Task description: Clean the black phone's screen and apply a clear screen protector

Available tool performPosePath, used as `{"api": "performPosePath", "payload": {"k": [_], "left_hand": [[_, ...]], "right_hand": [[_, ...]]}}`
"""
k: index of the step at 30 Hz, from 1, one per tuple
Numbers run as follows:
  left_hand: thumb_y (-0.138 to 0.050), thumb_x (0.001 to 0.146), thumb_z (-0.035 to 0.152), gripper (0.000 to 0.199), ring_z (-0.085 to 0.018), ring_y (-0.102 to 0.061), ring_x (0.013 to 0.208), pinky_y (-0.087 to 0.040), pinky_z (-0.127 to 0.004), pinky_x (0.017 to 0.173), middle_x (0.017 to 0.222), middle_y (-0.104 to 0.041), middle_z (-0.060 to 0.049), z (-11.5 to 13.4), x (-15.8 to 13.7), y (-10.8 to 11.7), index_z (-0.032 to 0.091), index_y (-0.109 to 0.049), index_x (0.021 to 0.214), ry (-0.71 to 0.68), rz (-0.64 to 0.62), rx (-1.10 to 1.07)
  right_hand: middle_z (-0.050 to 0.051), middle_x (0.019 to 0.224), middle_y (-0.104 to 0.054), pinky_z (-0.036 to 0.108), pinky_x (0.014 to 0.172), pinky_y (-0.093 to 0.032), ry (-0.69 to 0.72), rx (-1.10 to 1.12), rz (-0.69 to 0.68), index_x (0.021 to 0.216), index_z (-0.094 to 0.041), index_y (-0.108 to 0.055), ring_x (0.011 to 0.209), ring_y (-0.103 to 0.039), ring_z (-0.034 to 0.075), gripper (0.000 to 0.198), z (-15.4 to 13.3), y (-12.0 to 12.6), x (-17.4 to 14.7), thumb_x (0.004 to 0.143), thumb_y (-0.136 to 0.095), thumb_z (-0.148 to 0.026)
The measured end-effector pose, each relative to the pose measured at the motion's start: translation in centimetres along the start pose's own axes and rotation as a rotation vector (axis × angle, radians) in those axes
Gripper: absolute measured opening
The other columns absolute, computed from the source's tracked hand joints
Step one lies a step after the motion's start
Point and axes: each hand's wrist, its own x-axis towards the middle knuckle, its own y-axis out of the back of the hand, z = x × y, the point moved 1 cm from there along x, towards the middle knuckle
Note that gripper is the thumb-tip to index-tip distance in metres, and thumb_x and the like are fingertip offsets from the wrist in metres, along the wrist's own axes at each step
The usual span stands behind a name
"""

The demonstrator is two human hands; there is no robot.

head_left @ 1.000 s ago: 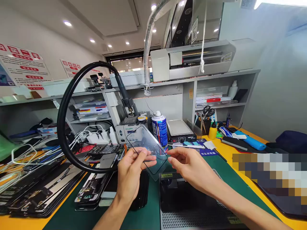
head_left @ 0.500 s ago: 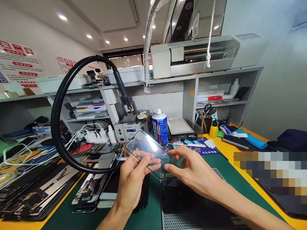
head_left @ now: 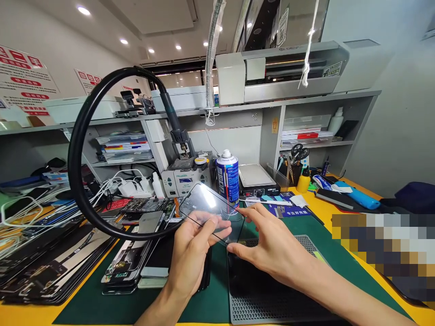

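A clear phone screen glass (head_left: 204, 199) with a thin black border is held tilted above the green mat. My left hand (head_left: 195, 246) pinches its near long edge, thumb on top and fingers showing through from underneath. At the right end, my right hand (head_left: 272, 240) spans the short edge, thumb at the near corner and index finger at the far one. Below that hand, a dark flat panel (head_left: 244, 276) lies on a grey perforated pad (head_left: 251, 312), partly hidden by my forearm.
Phone screens (head_left: 57, 267) are piled on the left, with stacked phone parts (head_left: 125, 267) beside them. A black hose (head_left: 73, 158) loops up from the hot-air station (head_left: 186, 179). A blue spray can (head_left: 228, 179) and a heating plate (head_left: 256, 179) stand behind the glass.
My right thumb and index finger have spread further apart, onto the two corners of the glass's right end. The glass shifted slightly, and the whole view moved a little.
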Motion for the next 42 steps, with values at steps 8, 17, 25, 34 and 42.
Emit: {"api": "performPosePath", "payload": {"k": [8, 17, 25, 34, 42], "left_hand": [[-0.079, 0.082, 0.03, 0.021, -0.027, -0.074, 0.095, -0.061, -0.046, 0.091, 0.085, -0.067, -0.001, -0.3, -0.4, -0.1, 0.016, -0.064, 0.083, 0.026, -0.006, 0.013], [-0.076, 0.087, 0.03, 0.017, -0.025, -0.072, 0.099, -0.058, -0.047, 0.097, 0.087, -0.068, -0.003, -0.3, -0.9, -0.3, 0.016, -0.065, 0.085, 0.046, -0.088, 0.017], [-0.075, 0.087, 0.033, 0.031, -0.028, -0.063, 0.116, -0.051, -0.041, 0.104, 0.121, -0.066, -0.012, 0.5, -1.9, 1.6, 0.02, -0.068, 0.114, 0.016, -0.515, 0.182], [-0.065, 0.094, 0.034, 0.017, -0.021, -0.07, 0.094, -0.056, -0.027, 0.085, 0.098, -0.074, -0.008, 0.4, -2.9, 1.6, 0.022, -0.078, 0.094, -0.198, -0.376, 0.531], [-0.063, 0.095, 0.026, 0.015, -0.02, -0.071, 0.085, -0.055, -0.027, 0.082, 0.09, -0.075, -0.005, 0.4, -3.7, 1.4, 0.025, -0.076, 0.087, -0.463, -0.27, 0.845]], "right_hand": [[0.012, 0.12, -0.056, 0.044, 0.091, -0.054, 0.118, -0.105, 0.029, 0.137, -0.016, -0.049, 0.106, -0.06, 0.028, 0.061, 0.3, -0.5, -0.3, 0.084, -0.073, -0.033], [0.012, 0.11, -0.057, 0.044, 0.086, -0.054, 0.152, -0.116, 0.046, 0.129, -0.013, -0.051, 0.102, -0.059, 0.029, 0.054, 0.0, -0.5, -0.5, 0.08, -0.07, -0.025], [0.006, 0.108, -0.063, 0.035, 0.078, -0.052, 0.067, 0.103, 0.057, 0.12, -0.018, -0.058, 0.091, -0.061, 0.022, 0.052, -0.3, 1.5, -0.3, 0.074, -0.075, -0.036], [0.005, 0.103, -0.062, 0.035, 0.076, -0.05, 0.108, 0.107, 0.041, 0.122, -0.018, -0.061, 0.089, -0.061, 0.021, 0.054, -0.3, 1.7, -0.9, 0.075, -0.075, -0.041], [0.005, 0.101, -0.063, 0.038, 0.079, -0.051, 0.106, 0.086, 0.002, 0.123, -0.016, -0.062, 0.088, -0.059, 0.022, 0.055, -0.1, 1.9, -1.2, 0.076, -0.074, -0.042]]}}
